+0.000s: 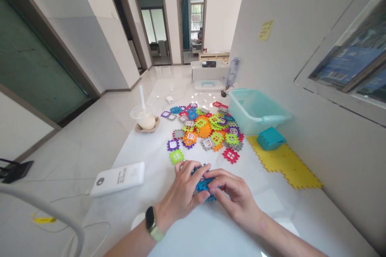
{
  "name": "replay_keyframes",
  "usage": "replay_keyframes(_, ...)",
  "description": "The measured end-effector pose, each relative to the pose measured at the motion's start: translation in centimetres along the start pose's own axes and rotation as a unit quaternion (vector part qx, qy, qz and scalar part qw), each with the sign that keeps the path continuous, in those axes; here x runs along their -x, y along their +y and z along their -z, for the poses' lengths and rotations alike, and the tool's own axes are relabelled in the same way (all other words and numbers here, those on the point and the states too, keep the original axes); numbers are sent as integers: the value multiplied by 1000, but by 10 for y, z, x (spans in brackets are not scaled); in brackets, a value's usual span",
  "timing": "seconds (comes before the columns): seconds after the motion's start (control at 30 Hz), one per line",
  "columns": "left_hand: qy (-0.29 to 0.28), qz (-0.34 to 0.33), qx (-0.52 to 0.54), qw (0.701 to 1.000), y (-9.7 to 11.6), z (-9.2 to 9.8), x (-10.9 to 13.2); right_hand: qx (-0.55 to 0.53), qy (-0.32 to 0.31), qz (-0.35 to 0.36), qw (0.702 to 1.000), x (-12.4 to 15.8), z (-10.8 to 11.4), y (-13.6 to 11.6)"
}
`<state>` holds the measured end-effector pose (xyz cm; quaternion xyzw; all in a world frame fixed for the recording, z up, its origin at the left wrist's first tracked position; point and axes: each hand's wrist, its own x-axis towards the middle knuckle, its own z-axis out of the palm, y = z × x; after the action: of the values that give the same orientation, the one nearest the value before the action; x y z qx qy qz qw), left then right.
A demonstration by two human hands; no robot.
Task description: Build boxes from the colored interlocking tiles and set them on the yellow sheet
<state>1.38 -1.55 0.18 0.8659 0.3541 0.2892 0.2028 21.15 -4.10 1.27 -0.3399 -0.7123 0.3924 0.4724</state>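
Both hands meet over the near middle of the white table, closed around blue interlocking building tiles with notched edges. My left hand grips them from the left, its fingers over the top and the thumb at the near side. From the right, my right hand pinches the same blue pieces with thumb and fingertips. Much of the blue shape is hidden by the fingers, so I cannot tell how many tiles it has. Just beyond lies a heap of colourful tiles, with a lime green tile and a red tile nearest.
Right of the heap stands a teal bin. A teal tile box sits on yellow joined tiles by the wall. To the left are a white power bank and a drink cup with a straw in a holder.
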Motion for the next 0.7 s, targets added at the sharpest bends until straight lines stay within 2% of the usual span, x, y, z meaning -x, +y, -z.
replay_keyframes(0.2, 2, 0, 3, 1000, 4, -1, 1, -126, 32, -35, 991, 2, -5, 7)
replay_keyframes(0.4, 4, -3, -6, 1000, 5, -2, 0, -223, 34, -79, 971, 1, -8, 9)
replay_keyframes(0.57, 0, 1, 16, 1000, 7, -1, 0, -216, 14, -93, 972, -1, -4, 4)
replay_keyframes(0.7, 42, 19, 71, 996, 4, 2, 2, -111, 15, -54, 992, -3, 7, 4)
